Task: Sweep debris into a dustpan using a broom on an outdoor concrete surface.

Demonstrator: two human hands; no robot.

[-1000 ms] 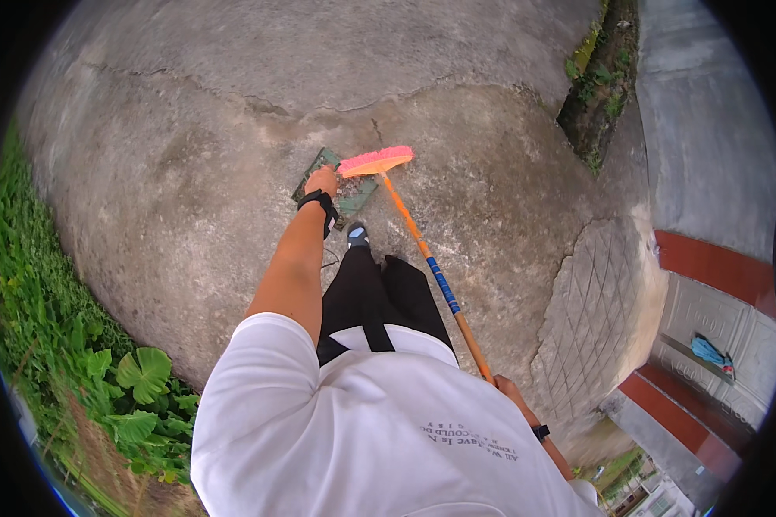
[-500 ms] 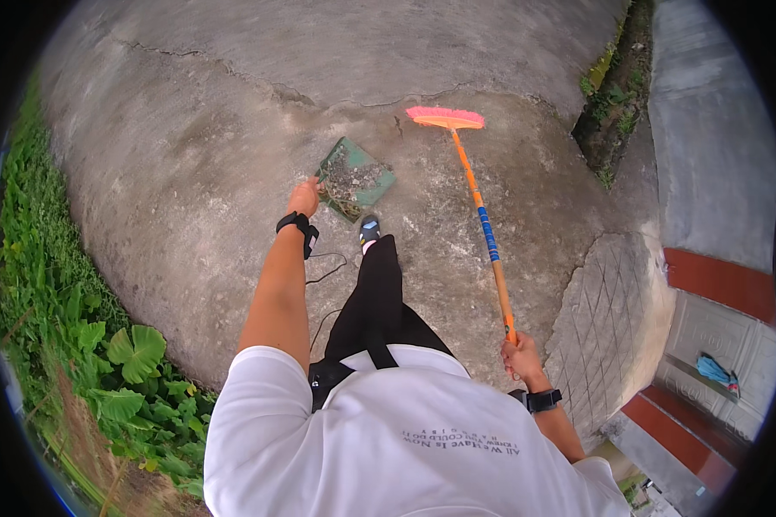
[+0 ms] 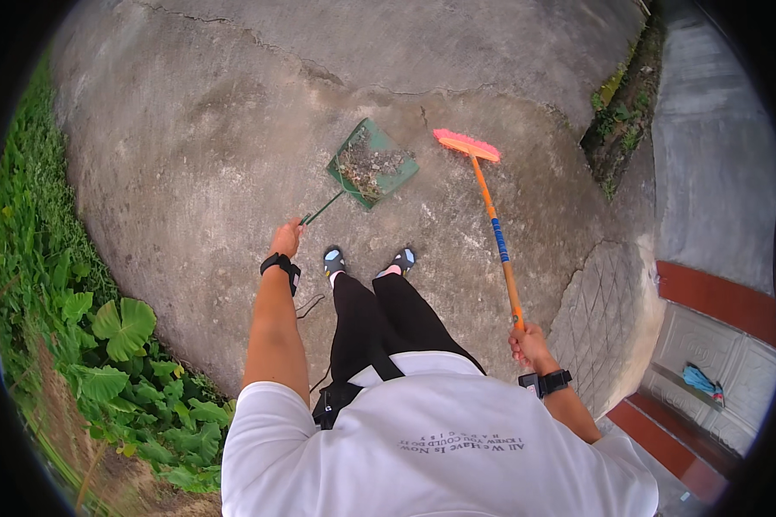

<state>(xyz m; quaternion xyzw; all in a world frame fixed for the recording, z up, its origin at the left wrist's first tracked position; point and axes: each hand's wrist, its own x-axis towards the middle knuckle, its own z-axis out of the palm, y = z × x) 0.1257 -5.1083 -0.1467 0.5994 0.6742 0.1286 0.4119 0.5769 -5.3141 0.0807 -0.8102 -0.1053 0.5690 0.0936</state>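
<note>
My left hand (image 3: 288,238) is closed round the end of the thin green handle of a dustpan (image 3: 398,177). The pan is green and square, and a heap of dry debris (image 3: 366,165) lies in it. In my right hand (image 3: 531,346) I grip the top of a broom (image 3: 510,284) with an orange stick and a blue-wrapped band. The broom's orange head with pink bristles (image 3: 467,145) is ahead of me, to the right of the dustpan and apart from it. Both my shoes are on the concrete between the two tools.
Cracked concrete ground (image 3: 190,172) spreads around me. Leafy green plants (image 3: 125,327) border it on the left. At the right are a weedy gutter (image 3: 625,112), a grooved concrete ramp (image 3: 599,319) and a pale door (image 3: 703,366) with a blue cloth-like thing (image 3: 703,379) by it.
The dustpan has shifted right in view and its handle now shows between hand and pan. Both feet are now visible side by side. The broom head is slightly lower and further right.
</note>
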